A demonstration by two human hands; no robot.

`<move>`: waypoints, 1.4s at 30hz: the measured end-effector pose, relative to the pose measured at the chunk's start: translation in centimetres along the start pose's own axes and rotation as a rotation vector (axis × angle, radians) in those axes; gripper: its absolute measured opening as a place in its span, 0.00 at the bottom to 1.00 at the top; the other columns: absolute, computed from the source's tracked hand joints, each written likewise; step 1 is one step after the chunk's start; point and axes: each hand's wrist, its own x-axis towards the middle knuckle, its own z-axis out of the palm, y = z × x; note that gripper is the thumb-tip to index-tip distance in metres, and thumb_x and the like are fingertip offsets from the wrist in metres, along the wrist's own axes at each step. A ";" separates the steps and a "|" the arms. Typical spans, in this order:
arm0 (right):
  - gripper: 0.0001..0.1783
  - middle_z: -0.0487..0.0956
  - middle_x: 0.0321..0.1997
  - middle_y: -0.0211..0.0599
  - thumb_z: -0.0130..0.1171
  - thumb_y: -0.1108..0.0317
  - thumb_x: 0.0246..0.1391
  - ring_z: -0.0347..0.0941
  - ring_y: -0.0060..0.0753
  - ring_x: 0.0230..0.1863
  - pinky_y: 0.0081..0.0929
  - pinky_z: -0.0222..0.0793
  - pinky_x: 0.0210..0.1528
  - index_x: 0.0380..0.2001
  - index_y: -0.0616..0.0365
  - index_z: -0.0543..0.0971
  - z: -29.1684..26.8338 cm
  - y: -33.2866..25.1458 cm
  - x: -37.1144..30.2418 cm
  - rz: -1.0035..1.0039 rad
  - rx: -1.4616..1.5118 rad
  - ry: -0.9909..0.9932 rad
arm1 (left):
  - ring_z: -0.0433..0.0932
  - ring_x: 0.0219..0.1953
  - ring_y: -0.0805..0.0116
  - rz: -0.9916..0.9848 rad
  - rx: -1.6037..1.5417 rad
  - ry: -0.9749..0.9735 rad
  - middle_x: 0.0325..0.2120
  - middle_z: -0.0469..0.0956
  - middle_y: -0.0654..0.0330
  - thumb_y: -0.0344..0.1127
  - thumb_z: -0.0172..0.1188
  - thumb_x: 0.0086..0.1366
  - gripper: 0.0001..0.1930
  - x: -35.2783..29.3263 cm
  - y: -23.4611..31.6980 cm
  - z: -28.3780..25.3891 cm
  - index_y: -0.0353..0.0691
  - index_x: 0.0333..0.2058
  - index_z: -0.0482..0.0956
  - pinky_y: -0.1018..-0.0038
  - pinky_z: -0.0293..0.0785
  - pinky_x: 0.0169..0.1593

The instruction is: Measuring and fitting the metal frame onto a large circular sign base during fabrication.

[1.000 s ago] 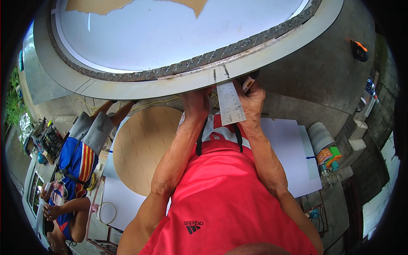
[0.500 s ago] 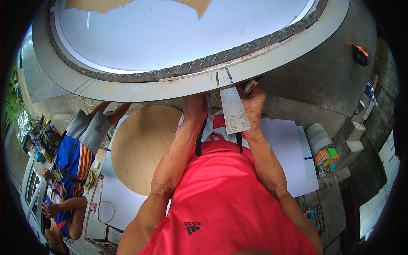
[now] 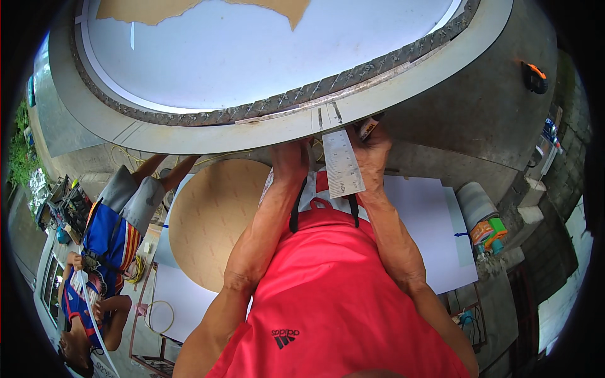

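In front of me a large flat grey ring point(image 3: 265, 140) lies with a rough dark rim point(image 3: 283, 101) along its inner edge. Short dark marks cross the ring above my right hand point(image 3: 372, 154). That hand is closed at the ring's outer edge, with a metal ruler point(image 3: 342, 165) along its thumb side, hanging toward my waist. A small stick-like thing with a white and orange label point(image 3: 370, 128) pokes up out of the same hand; its kind is unclear. My left hand point(image 3: 290, 159) reaches up under the ring's edge, its fingers hidden.
Torn cardboard point(image 3: 151, 9) lies on the white sheet point(image 3: 201, 57) inside the ring. An orange and black tape measure point(image 3: 534, 79) rests on the dark surface at right. Behind my arms are a round brown board point(image 3: 214, 220) and white panels point(image 3: 416, 233). Another person point(image 3: 107, 239) is at left.
My right hand and the ruler have shifted slightly left. The other person at left has lifted an arm, and a long white strip now shows in front of them.
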 end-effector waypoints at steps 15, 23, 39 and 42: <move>0.05 0.77 0.18 0.30 0.63 0.75 0.53 0.70 0.18 0.12 0.15 0.57 0.11 0.32 0.62 0.77 -0.3 0.8 -0.1 0.016 -0.019 0.020 | 0.74 0.33 0.72 0.157 0.324 -0.041 0.29 0.75 0.63 0.30 0.54 0.65 0.03 0.2 0.4 -0.4 0.39 0.34 0.74 0.72 0.69 0.36; 0.13 0.81 0.28 0.40 0.61 0.59 0.59 0.79 0.32 0.29 0.27 0.73 0.29 0.32 0.59 0.76 -1.9 3.6 0.4 0.116 0.557 0.129 | 0.79 0.36 0.68 -0.086 -0.498 0.079 0.36 0.79 0.60 0.35 0.51 0.68 0.11 1.3 0.7 0.9 0.38 0.45 0.74 0.71 0.77 0.40; 0.21 0.83 0.35 0.44 0.56 0.62 0.55 0.76 0.30 0.22 0.27 0.72 0.25 0.47 0.69 0.78 -8.8 6.8 -0.6 0.049 0.502 -0.300 | 0.77 0.50 0.45 0.008 -0.668 0.132 0.46 0.75 0.38 0.27 0.46 0.69 0.16 -1.4 -0.3 6.1 0.21 0.52 0.62 0.55 0.74 0.58; 0.22 0.77 0.16 0.37 0.57 0.63 0.52 0.73 0.29 0.15 0.21 0.62 0.16 0.46 0.67 0.79 -9.7 6.6 -0.7 0.051 0.494 -0.298 | 0.77 0.50 0.44 0.025 -0.701 0.128 0.47 0.74 0.37 0.27 0.46 0.69 0.18 -2.2 -0.5 7.2 0.21 0.53 0.60 0.54 0.74 0.57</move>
